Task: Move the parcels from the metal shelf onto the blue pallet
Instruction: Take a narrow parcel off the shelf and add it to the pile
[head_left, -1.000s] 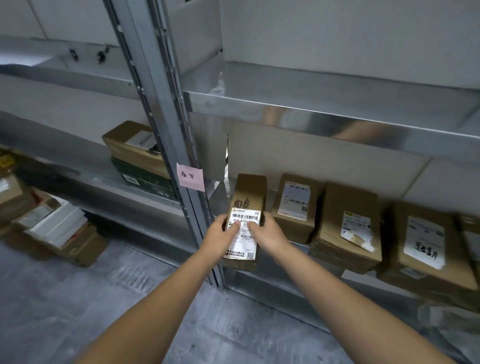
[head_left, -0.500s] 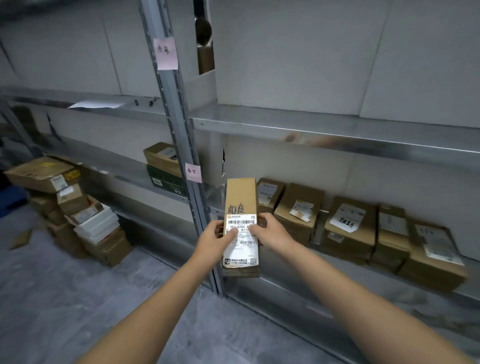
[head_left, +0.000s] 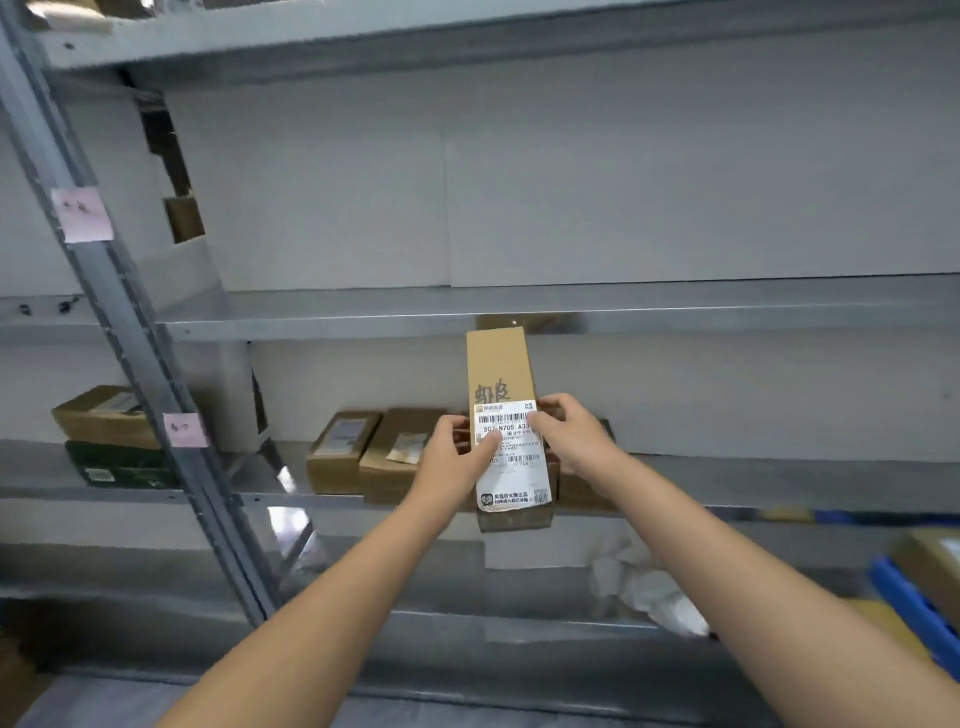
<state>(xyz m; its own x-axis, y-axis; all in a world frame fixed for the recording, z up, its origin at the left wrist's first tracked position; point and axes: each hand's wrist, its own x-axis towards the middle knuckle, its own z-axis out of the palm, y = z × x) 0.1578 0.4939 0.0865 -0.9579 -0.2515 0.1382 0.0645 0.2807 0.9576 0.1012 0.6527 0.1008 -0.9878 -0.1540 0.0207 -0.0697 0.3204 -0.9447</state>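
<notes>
A long cardboard parcel (head_left: 500, 369) (label towards the camera) is held clear of the metal shelf (head_left: 363, 314), with the fingers (head_left: 553, 404) of the left hand (head_left: 456, 460) and right hand (head_left: 574, 441) curled round its sides. A blue pallet (head_left: 914, 608) is seen at four o'clock; farther back, at nine o'clock, other boxes (head_left: 340, 449) are shelved.

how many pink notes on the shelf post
2. The upper pink note sits high on the upright post; the lower pink note is beside the stacked boxes. Others could lie beyond the frame.

Head-worn view — close, forward and down, facing metal shelf (head_left: 519, 312).
</notes>
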